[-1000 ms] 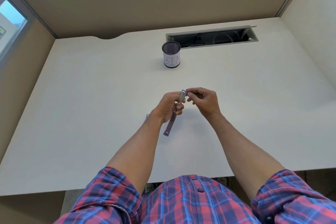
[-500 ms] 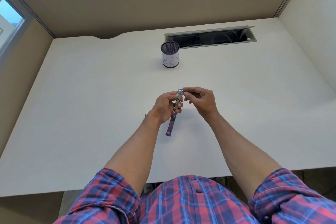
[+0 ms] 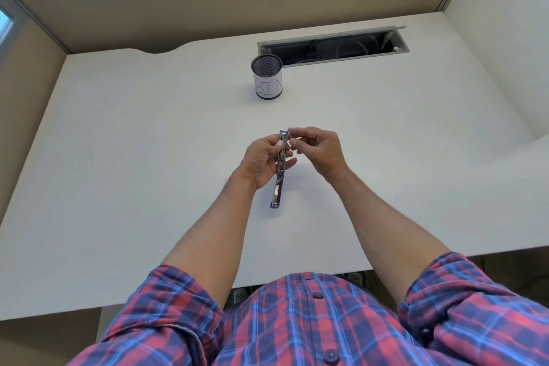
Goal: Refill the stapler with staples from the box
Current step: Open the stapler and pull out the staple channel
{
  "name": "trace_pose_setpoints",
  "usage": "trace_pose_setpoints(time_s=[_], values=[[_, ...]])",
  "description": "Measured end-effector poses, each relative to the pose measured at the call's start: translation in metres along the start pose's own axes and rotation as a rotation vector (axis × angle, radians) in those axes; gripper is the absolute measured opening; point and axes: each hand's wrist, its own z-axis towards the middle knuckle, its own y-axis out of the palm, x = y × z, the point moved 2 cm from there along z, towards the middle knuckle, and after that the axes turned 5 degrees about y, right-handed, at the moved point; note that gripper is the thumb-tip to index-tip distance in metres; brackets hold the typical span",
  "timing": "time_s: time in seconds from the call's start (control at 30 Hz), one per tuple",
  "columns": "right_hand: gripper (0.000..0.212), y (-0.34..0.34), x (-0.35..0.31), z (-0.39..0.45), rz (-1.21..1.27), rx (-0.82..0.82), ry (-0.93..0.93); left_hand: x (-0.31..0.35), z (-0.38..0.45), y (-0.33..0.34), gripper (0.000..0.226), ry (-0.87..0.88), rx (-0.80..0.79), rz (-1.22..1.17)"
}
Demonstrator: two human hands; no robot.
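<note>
Nearest me, at six o'clock, the plaid sleeves [image 3: 166,315] frame both forearms reaching out over the white desk [image 3: 118,172]. Further out, near the middle of the desk, my left hand [image 3: 263,162] grips the opened stapler [image 3: 280,169], fingers curled round its upper metal channel while the purple base hangs toward me, clear of the desk I think, though the angle makes that hard to judge. Just at three o'clock of the stapler's far tip, my right hand [image 3: 319,151] has thumb and forefinger pinched together at the channel's end; I take it a strip of staples sits between them, but it is too small to make out, so I cannot tell what it grasps. To seat the strip well I would keep the left hand steady, line the staples with the channel, legs down, and slide them in flat without forcing. The staple box is not in sight. Farthest, at twelve o'clock, stands the mesh cup [image 3: 266,77] marked BIN, and behind it the cable slot [image 3: 332,46]
</note>
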Motion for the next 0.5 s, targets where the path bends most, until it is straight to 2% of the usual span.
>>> trace_pose_setpoints(time_s=[0.2,0.33,0.5], values=[[0.026,0.0026,-0.0048,-0.0024,0.019,-0.016,0.004,-0.0006,0.0016,-0.0019,0.030,0.008,-0.003,-0.042],[0.018,0.0036,-0.0056,-0.0031,0.003,-0.027,-0.024,0.0010,0.0022,-0.0024,0.031,0.013,0.007,-0.046],[0.016,0.0054,-0.0073,-0.0064,-0.117,0.052,-0.101,-0.0003,0.0033,-0.0027,0.030,0.011,-0.014,-0.057]])
